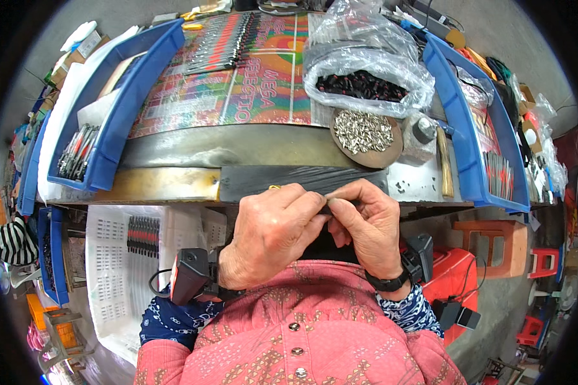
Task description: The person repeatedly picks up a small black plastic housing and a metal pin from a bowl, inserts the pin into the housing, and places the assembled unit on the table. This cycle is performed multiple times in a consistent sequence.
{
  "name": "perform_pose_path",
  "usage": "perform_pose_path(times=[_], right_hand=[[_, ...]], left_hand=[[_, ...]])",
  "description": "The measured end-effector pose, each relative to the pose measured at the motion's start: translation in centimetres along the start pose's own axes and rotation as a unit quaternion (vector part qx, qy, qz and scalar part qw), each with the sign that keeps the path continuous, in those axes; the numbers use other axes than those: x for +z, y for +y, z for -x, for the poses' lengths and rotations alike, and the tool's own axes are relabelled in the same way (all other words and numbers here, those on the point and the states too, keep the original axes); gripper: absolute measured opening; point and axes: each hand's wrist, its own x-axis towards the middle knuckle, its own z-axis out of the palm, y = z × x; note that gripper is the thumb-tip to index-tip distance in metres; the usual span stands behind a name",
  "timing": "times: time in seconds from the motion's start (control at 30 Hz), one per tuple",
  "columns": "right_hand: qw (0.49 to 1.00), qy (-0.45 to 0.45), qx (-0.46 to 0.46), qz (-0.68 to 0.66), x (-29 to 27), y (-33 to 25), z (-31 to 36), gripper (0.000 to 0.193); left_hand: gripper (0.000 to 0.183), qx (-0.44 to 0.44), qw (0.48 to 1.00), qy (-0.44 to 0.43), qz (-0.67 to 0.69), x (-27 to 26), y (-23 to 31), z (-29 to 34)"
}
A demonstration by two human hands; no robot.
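Over the table's near edge, my left hand (pixel 273 224) and my right hand (pixel 366 221) meet fingertip to fingertip. Both are closed in a pinch. Whatever sits between the fingers is too small and too hidden to name. Just beyond them a black pad (pixel 302 178) covers the table's edge. Past the right hand lies a round brown dish (pixel 340 138) heaped with small silver metal pieces (pixel 364 130). Behind it, a clear plastic bag (pixel 372 58) gapes, showing many small black parts (pixel 359 86).
A metal block (pixel 420 149) and a wooden handle (pixel 444 163) lie right of the dish. Blue trays (pixel 112 144) (pixel 459 144) with slim black-and-red pieces flank the table. More such pieces (pixel 221 45) line a patterned sheet (pixel 199 102). A white basket (pixel 112 276) stands below left.
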Motion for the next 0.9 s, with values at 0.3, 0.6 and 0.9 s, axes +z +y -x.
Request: perform_pose_path(times=[0.3, 0.6, 0.9], right_hand=[[0.991, 0.048, -0.076, 0.096, -1.1, -1.2, -0.3, 0.027], [0.977, 0.074, -0.105, 0.171, -2.3, -0.9, -0.9, 0.012], [0.949, 0.052, -0.173, 0.257, -2.5, 0.0, -1.4, 0.010]], left_hand=[[0.023, -0.034, 0.996, -0.005, -0.082, -3.6, -3.3, -2.3], [0.020, -0.080, 0.976, 0.028, -0.199, -9.0, -13.7, -5.9], [0.022, -0.033, 0.967, -0.002, -0.253, -9.5, -20.2, -7.8]])
